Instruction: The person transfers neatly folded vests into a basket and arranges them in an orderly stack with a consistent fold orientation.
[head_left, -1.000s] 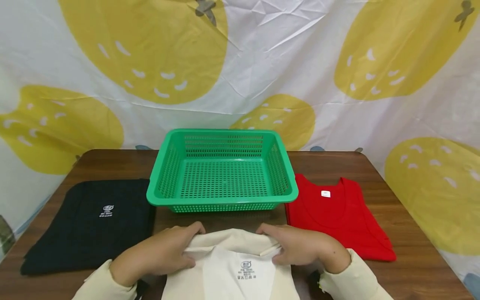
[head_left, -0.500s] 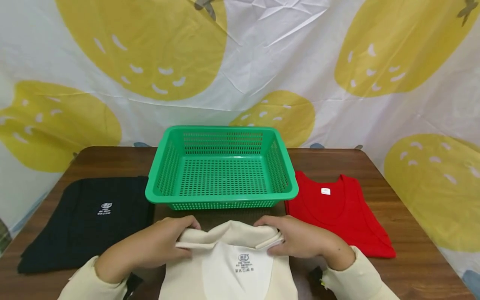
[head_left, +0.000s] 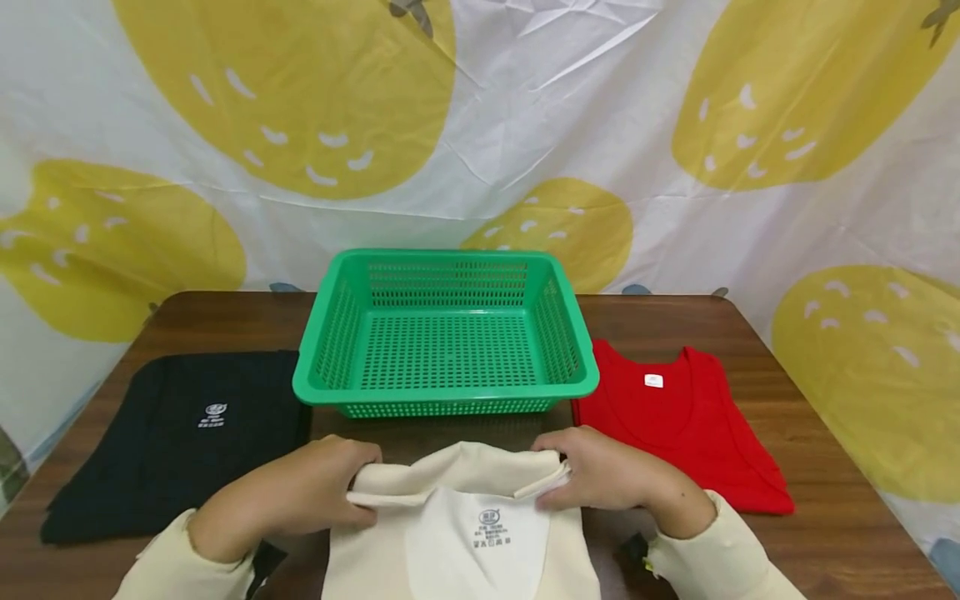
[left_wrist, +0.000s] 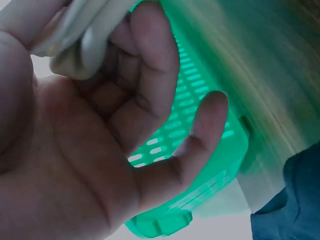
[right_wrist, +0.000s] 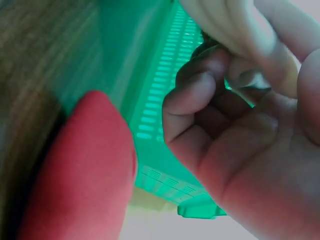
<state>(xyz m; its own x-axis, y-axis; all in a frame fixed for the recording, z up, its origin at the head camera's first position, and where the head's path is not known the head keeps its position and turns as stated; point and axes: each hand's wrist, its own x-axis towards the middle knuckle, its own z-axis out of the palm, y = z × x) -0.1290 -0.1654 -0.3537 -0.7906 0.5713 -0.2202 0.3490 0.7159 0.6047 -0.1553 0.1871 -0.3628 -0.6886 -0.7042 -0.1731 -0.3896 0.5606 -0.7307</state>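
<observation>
A cream garment (head_left: pixel 375 558) with a white inner panel and printed label lies at the front middle in the head view, its upper edge folded over. My left hand (head_left: pixel 300 492) pinches the fold at its left end, thumb below and fingers above. At the right end my right hand (head_left: pixel 607 475) grips the same fold. In the left wrist view the folded cloth (left_wrist: pixel 92 45) sits between thumb and curled fingers, with the little finger held out. The right wrist view shows layered cream cloth (right_wrist: pixel 245 30) pinched in the right hand. The garment's lower part is out of view.
An empty green plastic basket (head_left: pixel 446 393) stands just beyond the hands. To the left lies a folded black garment (head_left: pixel 172 467) with a white print. A folded red sleeveless top (head_left: pixel 675 433) lies at the right on the brown wooden table (head_left: pixel 817 475).
Both hands have drawn slightly apart and the fold between them is pulled straighter. The right hand has moved up a little. Basket, black garment and red top stay where they were.
</observation>
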